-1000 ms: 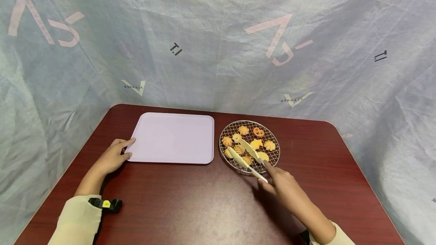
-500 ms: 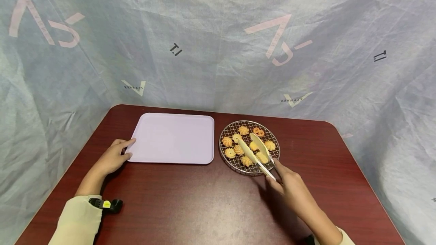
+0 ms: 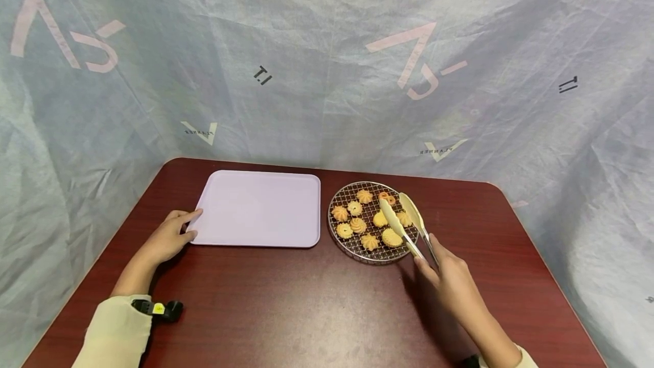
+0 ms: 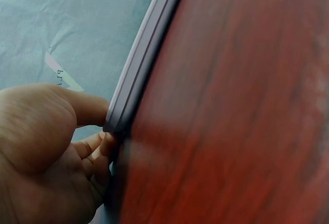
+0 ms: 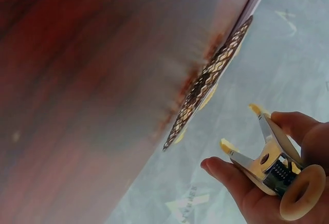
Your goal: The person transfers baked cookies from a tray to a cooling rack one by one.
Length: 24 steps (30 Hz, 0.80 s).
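Observation:
My right hand (image 3: pixel 455 280) holds tongs (image 3: pixel 392 220) with pale yellow tips and metal arms. In the head view their tips stand apart over the right side of a round wire rack (image 3: pixel 352 251), with nothing seen between them. The right wrist view shows the tongs (image 5: pixel 272 157) between thumb and fingers, off the rack's edge (image 5: pixel 211 82). Several cookies lie on the rack, among them an oval one (image 3: pixel 392 238) and a partly hidden pretzel (image 3: pixel 386 197). My left hand (image 3: pixel 167 236) pinches the left near corner of a lilac tray (image 3: pixel 258 209); the left wrist view shows the thumb against its rim (image 4: pixel 136 75).
Tray and rack sit side by side towards the back of a dark red wooden table (image 3: pixel 286 305). A grey printed cloth (image 3: pixel 317 61) hangs behind and around the table. A black strap device (image 3: pixel 159 308) is on the left wrist.
My right hand and the tongs have moved right across the rack, from the left cookies to the right ones. The left hand and the tray stay put.

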Tool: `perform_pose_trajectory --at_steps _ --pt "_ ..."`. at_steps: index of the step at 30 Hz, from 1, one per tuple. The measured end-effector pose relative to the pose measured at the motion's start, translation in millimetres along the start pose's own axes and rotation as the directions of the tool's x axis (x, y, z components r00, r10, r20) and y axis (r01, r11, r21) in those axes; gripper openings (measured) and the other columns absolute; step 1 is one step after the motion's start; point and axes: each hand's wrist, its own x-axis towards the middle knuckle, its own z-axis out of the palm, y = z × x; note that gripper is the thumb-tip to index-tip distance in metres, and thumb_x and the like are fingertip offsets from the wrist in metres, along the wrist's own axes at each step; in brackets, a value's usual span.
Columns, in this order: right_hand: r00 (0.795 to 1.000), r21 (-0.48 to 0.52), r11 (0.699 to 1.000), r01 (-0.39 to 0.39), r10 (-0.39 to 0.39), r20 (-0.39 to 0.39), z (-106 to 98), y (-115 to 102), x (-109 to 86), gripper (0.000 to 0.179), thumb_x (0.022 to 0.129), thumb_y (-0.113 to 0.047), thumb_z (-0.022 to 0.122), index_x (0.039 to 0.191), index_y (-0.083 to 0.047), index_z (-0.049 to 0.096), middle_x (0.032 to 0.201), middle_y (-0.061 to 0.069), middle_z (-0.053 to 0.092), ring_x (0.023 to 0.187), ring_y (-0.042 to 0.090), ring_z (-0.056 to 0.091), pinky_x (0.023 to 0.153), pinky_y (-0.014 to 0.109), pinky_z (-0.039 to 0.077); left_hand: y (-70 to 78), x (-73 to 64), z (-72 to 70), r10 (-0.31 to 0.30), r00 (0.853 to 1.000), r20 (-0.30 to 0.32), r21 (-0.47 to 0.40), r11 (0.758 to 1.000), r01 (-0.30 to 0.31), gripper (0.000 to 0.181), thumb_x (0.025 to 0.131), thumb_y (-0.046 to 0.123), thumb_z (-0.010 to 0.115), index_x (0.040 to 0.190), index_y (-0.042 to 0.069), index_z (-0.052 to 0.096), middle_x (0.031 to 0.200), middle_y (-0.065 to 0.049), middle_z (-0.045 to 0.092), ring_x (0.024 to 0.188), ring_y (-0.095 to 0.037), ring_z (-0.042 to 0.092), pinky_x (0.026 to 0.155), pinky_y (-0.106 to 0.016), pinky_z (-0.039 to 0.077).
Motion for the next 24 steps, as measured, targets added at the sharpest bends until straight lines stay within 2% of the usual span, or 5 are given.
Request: perform_pose_trajectory --at_steps 5,15,24 --pt "0.999 -0.015 0.999 -0.034 0.034 -0.01 -4 10 2.7 0.068 0.102 -0.024 0.066 0.151 0.015 0.038 0.14 0.04 0.05 0.126 0.055 0.054 0.1 0.066 0.044 -0.8 0.1 -0.1 -0.005 1.0 -0.003 -0.003 1.0 0.005 0.058 0.098 -0.001 0.061 0.151 -0.011 0.04 0.126 -0.034 0.042 0.106 -0.041 0.046 0.087 -0.053 0.04" --pt "0.995 -0.047 0.996 -0.071 0.067 -0.079 -9 39 12.3 0.068 0.103 -0.024 0.064 0.149 0.018 0.037 0.139 0.042 0.049 0.124 0.058 0.052 0.098 0.068 0.043 -0.4 0.0 0.1 -0.008 1.0 -0.004 -0.004 1.0 0.008 0.058 0.098 -0.002 0.06 0.151 -0.012 0.039 0.127 -0.035 0.041 0.107 -0.042 0.046 0.089 -0.057 0.041" --pt "0.985 -0.009 0.987 -0.161 0.16 -0.069 -12 63 25.5 0.072 0.103 -0.031 0.064 0.148 0.019 0.038 0.135 0.043 0.049 0.118 0.061 0.054 0.092 0.069 0.044 0.1 0.3 0.5 -0.007 1.0 -0.006 -0.004 1.0 0.007 0.058 0.097 -0.002 0.061 0.151 -0.012 0.04 0.127 -0.035 0.041 0.107 -0.042 0.046 0.09 -0.057 0.041"
